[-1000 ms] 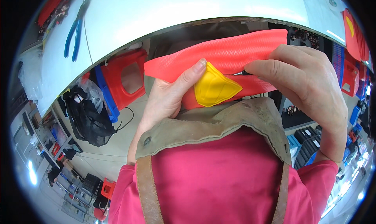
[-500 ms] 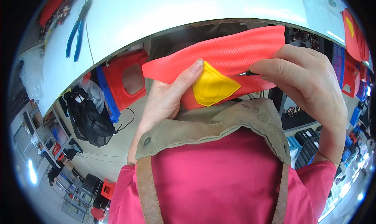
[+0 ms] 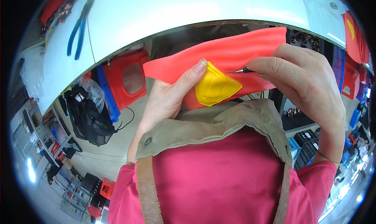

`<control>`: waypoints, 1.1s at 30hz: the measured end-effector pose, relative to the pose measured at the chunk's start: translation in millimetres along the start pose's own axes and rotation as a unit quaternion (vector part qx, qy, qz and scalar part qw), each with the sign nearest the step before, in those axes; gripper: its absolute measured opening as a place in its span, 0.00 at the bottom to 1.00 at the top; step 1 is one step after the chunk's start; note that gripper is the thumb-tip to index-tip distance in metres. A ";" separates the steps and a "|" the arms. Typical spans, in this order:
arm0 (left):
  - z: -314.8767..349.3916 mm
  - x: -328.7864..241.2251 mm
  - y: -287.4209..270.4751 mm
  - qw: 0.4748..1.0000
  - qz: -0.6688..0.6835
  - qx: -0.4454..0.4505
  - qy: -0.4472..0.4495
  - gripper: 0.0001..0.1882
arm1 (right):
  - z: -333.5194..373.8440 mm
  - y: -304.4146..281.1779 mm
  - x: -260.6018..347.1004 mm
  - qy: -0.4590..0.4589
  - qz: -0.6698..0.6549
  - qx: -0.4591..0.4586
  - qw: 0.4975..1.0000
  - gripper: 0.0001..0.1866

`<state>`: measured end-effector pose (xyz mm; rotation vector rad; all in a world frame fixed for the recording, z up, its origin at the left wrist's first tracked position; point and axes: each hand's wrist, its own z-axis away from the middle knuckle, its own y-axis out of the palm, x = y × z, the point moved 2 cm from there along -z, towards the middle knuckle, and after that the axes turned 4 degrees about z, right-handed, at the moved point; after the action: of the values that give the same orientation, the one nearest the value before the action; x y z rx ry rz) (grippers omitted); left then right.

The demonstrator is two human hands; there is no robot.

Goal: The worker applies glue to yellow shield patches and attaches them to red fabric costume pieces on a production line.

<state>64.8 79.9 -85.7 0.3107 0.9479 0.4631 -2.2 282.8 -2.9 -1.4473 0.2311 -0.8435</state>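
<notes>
A red textured sheet [image 3: 223,48], soft-looking and folded or slit along its length, is held up in front of my apron just below the table edge. A raised yellow patch [image 3: 217,86] with a pointed shape sits on it near the middle. My left hand [image 3: 168,97] grips the sheet from the left, its thumb on top beside the patch and the other fingers hidden behind. My right hand [image 3: 307,77] is closed on the sheet's right part, thumb and index finger pinching by the gap. A tiny dark bit shows beside those fingertips; what it is I cannot tell.
Blue-handled pliers [image 3: 79,32] lie on the white table [image 3: 176,7] at the left. Below stand a red plastic stool [image 3: 117,73] and a black bag [image 3: 88,118]. More red pieces [image 3: 352,36] with yellow marks lie at the far right.
My right fingertips have slid slightly left along the gap, and the dark bit there is less visible. The sheet and my left hand have shifted a little to the right.
</notes>
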 end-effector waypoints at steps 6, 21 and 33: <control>-0.5 -0.5 0.8 1.000 0.000 -0.001 0.004 0.15 | -0.5 2.1 1.2 0.003 0.003 -0.007 1.000 0.15; -2.2 1.0 -1.0 1.000 0.006 0.003 0.007 0.16 | 4.3 -3.3 -0.9 -0.012 0.020 0.003 1.000 0.17; -2.3 -0.9 -2.3 1.000 0.005 -0.001 0.004 0.16 | 1.5 1.2 0.8 0.001 0.009 -0.015 1.000 0.16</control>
<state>63.0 77.6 -87.4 0.3130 0.9541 0.4742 -0.3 283.4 -3.5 -1.4709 0.2583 -0.8299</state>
